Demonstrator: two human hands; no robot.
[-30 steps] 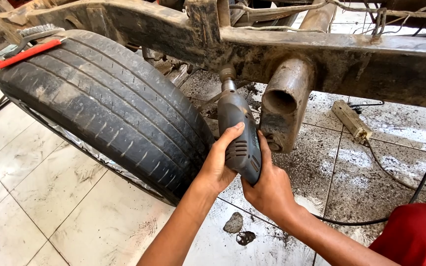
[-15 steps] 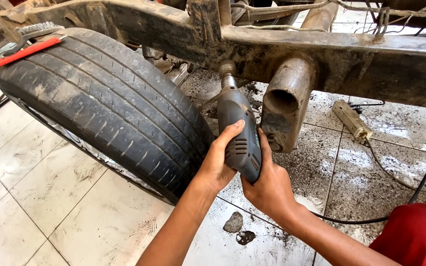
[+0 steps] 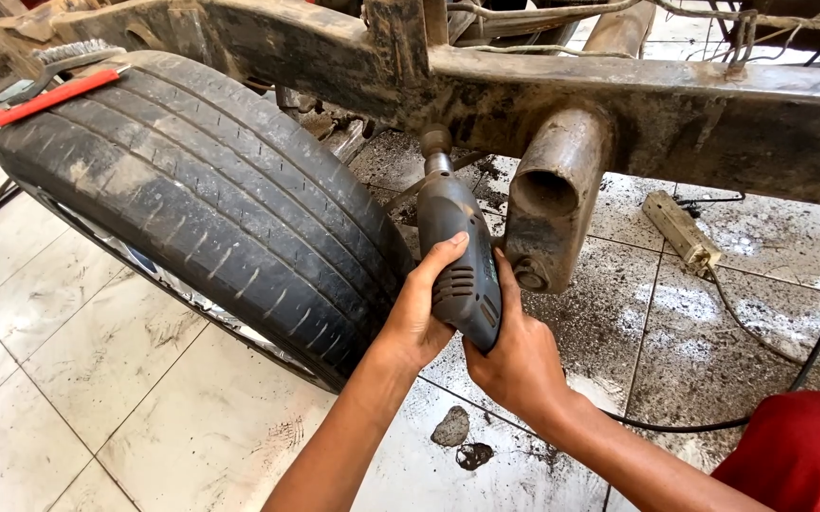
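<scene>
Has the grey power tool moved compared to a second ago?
No. The grey power tool keeps its tip under the rusty frame rail, beside the exhaust pipe.

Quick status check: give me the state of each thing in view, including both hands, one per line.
Left hand: gripping the power tool's side.
Right hand: gripping the tool from below.
Power tool: held up, tip at the dirty frame beam.
Frame beam: rusty, caked with grime.
Tyre: dusty, beside the beam.
Wire brush: lying on the tyre, untouched.
Floor tiles: strewn with dark debris.
</scene>
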